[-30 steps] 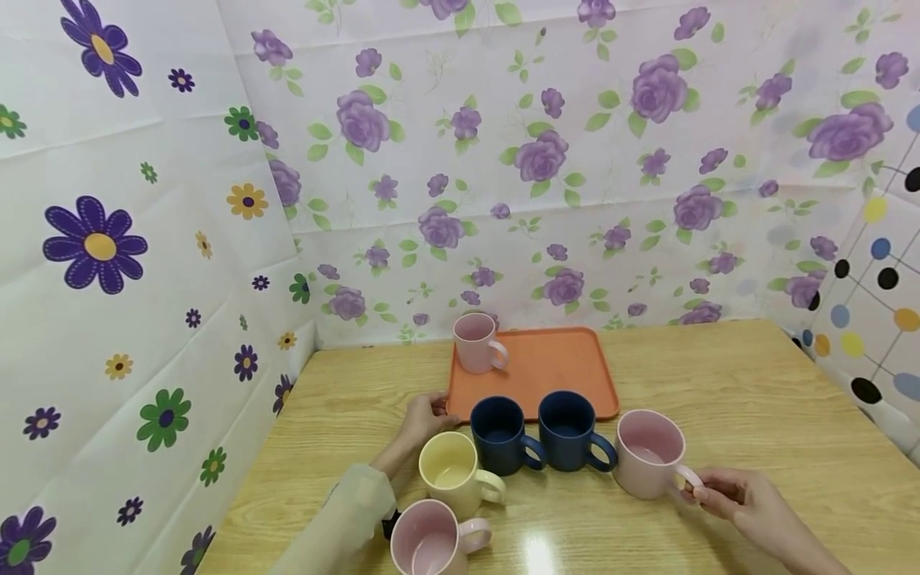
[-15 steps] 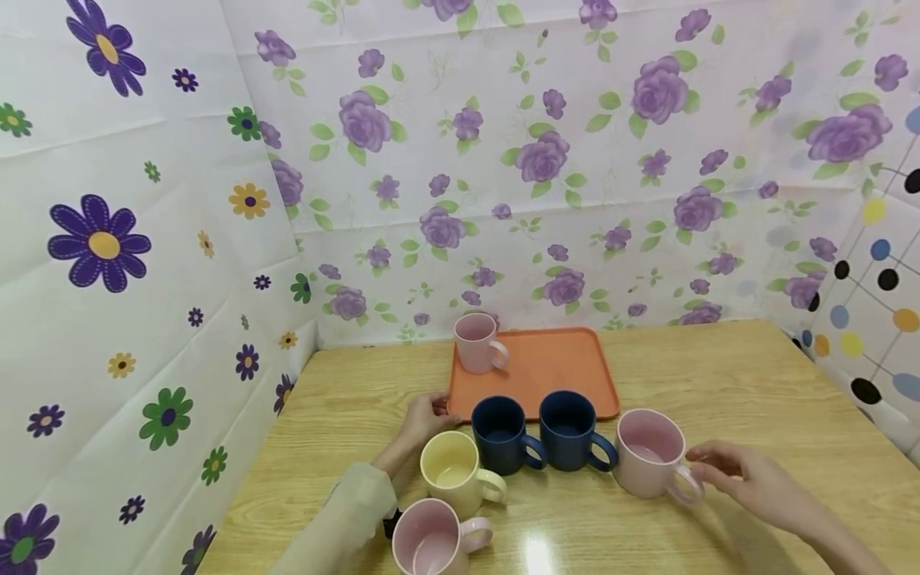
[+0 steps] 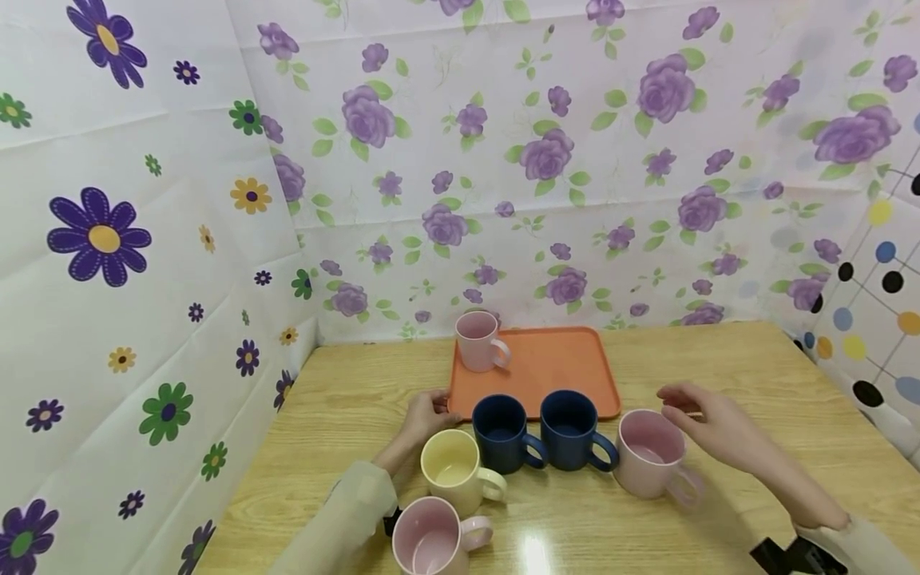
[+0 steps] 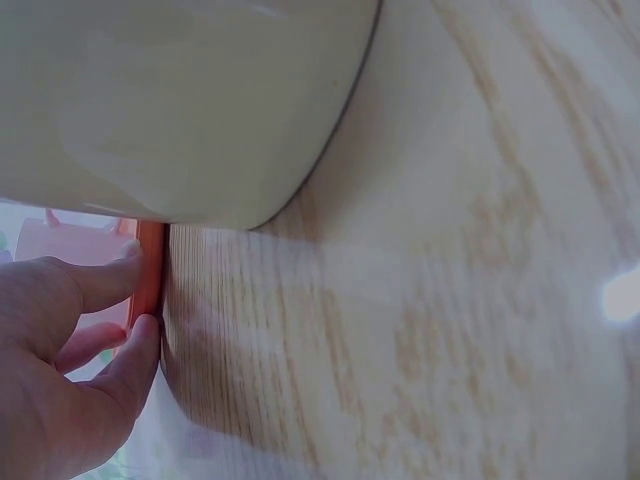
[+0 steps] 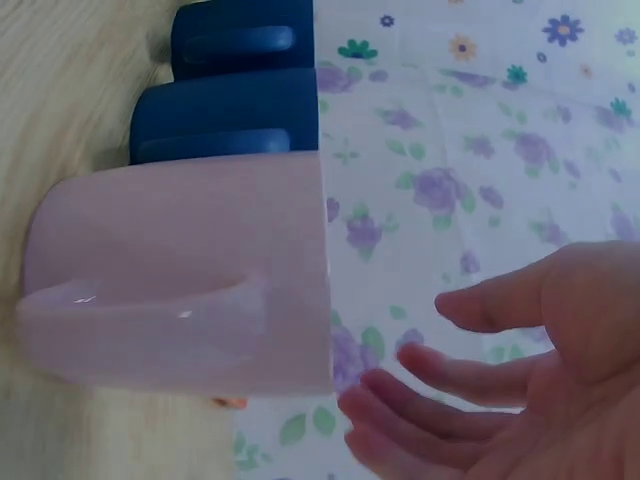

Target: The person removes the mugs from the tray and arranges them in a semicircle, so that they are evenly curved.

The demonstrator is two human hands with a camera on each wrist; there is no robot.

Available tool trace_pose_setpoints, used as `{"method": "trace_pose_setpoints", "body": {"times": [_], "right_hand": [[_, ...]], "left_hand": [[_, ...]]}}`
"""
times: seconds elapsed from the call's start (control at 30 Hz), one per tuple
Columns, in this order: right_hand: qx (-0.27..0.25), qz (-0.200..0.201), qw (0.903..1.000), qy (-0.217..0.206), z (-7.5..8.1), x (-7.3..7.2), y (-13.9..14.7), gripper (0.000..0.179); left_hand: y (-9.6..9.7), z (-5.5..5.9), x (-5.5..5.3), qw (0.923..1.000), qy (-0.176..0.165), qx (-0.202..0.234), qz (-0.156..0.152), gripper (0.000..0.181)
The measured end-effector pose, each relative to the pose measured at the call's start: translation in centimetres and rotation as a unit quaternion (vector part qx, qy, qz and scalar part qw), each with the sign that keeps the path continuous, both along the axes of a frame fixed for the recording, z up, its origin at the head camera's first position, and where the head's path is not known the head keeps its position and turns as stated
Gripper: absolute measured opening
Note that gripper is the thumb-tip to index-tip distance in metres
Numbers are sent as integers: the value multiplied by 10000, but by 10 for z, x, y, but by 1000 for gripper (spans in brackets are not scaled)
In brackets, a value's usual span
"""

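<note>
My left hand [image 3: 424, 421] pinches the near left corner of an orange tray [image 3: 553, 363] between thumb and fingers. In the left wrist view the tray's edge [image 4: 150, 270] shows between them. A pink mug [image 3: 476, 347] stands at the tray's back left. Over the rim of another pink mug [image 3: 640, 471] at the right, my right hand [image 3: 711, 423] hovers with its fingers loosely spread and nothing held. The right wrist view shows a gap between its fingertips and that mug [image 5: 180, 250]. Two navy mugs [image 3: 496, 443] stand just left of it, handles to the right.
Beside my left forearm stand a yellow mug [image 3: 453, 479] and, nearer, a third pink mug [image 3: 424, 543]. The wooden table [image 3: 589, 527] ends at a flowered cloth [image 3: 402, 184] behind; patterned cloths also hang on both sides.
My right hand has let go of the right pink mug's handle and risen forward over its rim. The left hand and the tray stay put.
</note>
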State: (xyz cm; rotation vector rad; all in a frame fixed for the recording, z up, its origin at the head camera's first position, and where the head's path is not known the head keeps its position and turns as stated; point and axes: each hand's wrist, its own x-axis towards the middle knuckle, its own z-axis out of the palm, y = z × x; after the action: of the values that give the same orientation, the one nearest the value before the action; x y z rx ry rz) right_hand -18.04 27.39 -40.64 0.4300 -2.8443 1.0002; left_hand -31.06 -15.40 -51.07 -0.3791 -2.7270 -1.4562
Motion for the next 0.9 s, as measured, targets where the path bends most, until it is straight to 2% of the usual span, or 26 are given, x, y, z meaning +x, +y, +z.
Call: {"method": "trace_pose_setpoints", "body": {"times": [0.17,0.47,0.67,0.9], "right_hand": [[109,124,9998,151,11,-13,-17,27],[397,714,9960,352,36,-45,-55,19],[442,855,9953,105,48,-67,-81,21],[16,774,9947,-675,40,-103,-110,20]], "left_hand": [[-1,0,2,10000,-26,35,45,50],[0,2,4,10000,-60,22,58,50],[1,2,3,10000,-33,49,70,50],[-1,3,3,9999,99,45,65,50]]}}
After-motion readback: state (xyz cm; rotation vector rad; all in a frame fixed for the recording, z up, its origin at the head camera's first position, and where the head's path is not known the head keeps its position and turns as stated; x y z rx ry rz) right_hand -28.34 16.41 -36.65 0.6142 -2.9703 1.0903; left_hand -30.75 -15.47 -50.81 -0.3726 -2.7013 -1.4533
